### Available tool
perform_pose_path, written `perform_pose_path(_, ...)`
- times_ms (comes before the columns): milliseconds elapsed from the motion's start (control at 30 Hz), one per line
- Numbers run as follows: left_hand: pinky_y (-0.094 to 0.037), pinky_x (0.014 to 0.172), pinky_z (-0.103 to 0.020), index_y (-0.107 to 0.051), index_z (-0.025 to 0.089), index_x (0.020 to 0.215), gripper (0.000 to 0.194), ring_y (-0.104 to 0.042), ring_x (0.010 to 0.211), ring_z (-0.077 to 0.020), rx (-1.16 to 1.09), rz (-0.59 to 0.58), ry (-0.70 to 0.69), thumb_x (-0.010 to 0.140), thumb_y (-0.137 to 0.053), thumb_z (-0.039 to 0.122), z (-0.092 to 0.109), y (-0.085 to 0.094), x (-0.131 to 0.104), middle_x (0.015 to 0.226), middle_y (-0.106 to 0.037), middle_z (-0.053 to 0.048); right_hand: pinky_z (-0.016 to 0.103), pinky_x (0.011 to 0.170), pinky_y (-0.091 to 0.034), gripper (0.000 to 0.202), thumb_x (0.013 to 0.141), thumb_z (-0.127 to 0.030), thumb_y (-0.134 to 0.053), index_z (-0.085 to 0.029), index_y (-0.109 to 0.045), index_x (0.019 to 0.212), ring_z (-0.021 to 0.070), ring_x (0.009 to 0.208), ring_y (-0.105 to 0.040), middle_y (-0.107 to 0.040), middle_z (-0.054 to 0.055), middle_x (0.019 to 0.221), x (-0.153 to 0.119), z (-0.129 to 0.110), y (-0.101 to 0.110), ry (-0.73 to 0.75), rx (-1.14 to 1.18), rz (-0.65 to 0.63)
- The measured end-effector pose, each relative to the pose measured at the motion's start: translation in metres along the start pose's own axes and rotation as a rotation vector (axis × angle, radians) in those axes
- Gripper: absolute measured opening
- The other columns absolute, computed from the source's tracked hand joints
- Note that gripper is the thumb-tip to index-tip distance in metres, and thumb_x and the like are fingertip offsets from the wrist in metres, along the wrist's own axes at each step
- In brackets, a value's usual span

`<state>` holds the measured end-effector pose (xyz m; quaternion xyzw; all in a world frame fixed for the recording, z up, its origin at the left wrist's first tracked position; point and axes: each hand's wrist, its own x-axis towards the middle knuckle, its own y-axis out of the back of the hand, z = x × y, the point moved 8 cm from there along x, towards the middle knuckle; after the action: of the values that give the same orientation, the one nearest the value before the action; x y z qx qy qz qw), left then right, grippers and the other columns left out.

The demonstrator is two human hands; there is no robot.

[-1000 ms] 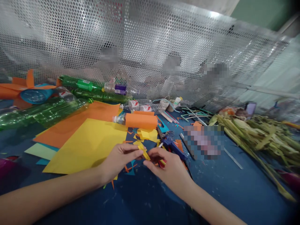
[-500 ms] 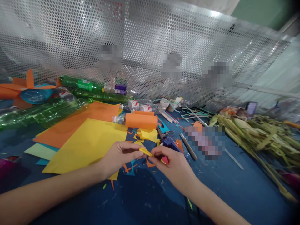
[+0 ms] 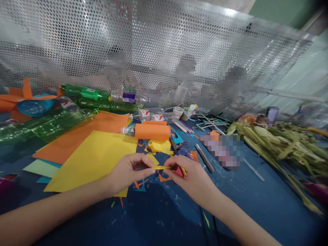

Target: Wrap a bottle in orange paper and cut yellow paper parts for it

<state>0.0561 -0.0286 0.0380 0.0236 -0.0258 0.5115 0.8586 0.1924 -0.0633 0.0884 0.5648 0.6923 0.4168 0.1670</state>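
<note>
A narrow yellow paper strip [image 3: 161, 167] stretches between my two hands, seen nearly edge-on. My left hand [image 3: 134, 169] pinches its left end between thumb and fingers. Its right end is pinched by my right hand [image 3: 183, 171], beside which something red and yellow shows, too hidden to make out. Under and beyond my left hand lies a large yellow sheet [image 3: 99, 157] over an orange sheet [image 3: 84, 136]. Past my hands rests a bottle wrapped in orange paper [image 3: 152, 132], with yellow paper pieces [image 3: 160, 146] in front of it.
Green bottles [image 3: 58, 123] and an orange-and-blue paper piece [image 3: 36, 104] lie at left. Clear bottles [image 3: 151, 114] rest near a perforated metal screen [image 3: 153, 41]. Dry husks [image 3: 276, 147] lie at right. A grey stick [image 3: 204, 158] and paper scraps are near my right hand.
The yellow strip has turned from slanted to almost level, and its face is now seen edge-on. Both hands still pinch it. The whole view has shifted slightly.
</note>
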Motion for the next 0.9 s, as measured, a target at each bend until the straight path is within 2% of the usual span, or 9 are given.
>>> perform_pose_path(333, -0.047, 0.07, -0.025, -0.057, 0.016, 0.07, 0.008, -0.056, 0.071, -0.0107, 0.087, 0.061, -0.134, 0.072, -0.063, 0.021, 0.009, 0.005, -0.003, 0.073, -0.06, 0.0, 0.023, 0.066, -0.044, 0.005, 0.08, -0.021, -0.057, -0.022, -0.061, 0.082, 0.0116, 0.07, -0.057, -0.062, -0.002, 0.074, 0.0, -0.004, 0.002, 0.048, -0.007, 0.025)
perform_pose_path(433, -0.048, 0.072, -0.024, -0.058, 0.017, 0.076, 0.005, -0.057, 0.074, -0.0108, 0.128, 0.048, -0.141, 0.072, -0.061, 0.02, 0.011, 0.003, -0.005, 0.077, -0.06, 0.0, 0.023, 0.064, -0.044, 0.006, 0.079, -0.021, -0.058, -0.022, -0.063, 0.083, 0.0116, 0.069, -0.058, -0.063, -0.002, 0.074, -0.001, -0.004, 0.002, 0.046, -0.02, 0.038)
perform_pose_path(533, -0.049, 0.075, -0.024, -0.061, 0.018, 0.083, 0.011, -0.059, 0.078, -0.0113, 0.153, 0.033, -0.131, 0.073, -0.059, 0.019, 0.011, 0.001, -0.006, 0.084, -0.063, -0.001, 0.023, 0.064, -0.045, 0.008, 0.079, -0.021, -0.058, -0.023, -0.064, 0.083, 0.0118, 0.068, -0.059, -0.064, -0.002, 0.074, -0.001, -0.001, 0.001, 0.031, -0.03, 0.05)
perform_pose_path(667, -0.05, 0.073, -0.024, -0.065, 0.018, 0.083, 0.011, -0.06, 0.076, -0.0117, 0.251, 0.038, -0.127, 0.073, -0.062, 0.023, 0.011, 0.001, -0.007, 0.083, -0.064, -0.001, 0.023, 0.065, -0.046, 0.008, 0.08, -0.023, -0.057, -0.023, -0.065, 0.083, 0.0122, 0.07, -0.06, -0.066, -0.002, 0.075, -0.001, -0.001, -0.002, 0.045, -0.046, 0.047)
perform_pose_path(900, -0.047, 0.07, -0.023, -0.063, 0.019, 0.079, 0.007, -0.057, 0.073, -0.0101, 0.435, 0.045, -0.303, 0.08, -0.057, 0.021, 0.026, -0.001, -0.009, 0.077, -0.063, 0.0, 0.023, 0.063, -0.047, 0.009, 0.081, -0.024, -0.056, -0.022, -0.064, 0.08, 0.012, 0.068, -0.061, -0.067, -0.001, 0.075, -0.002, -0.006, -0.002, 0.094, -0.07, 0.082)
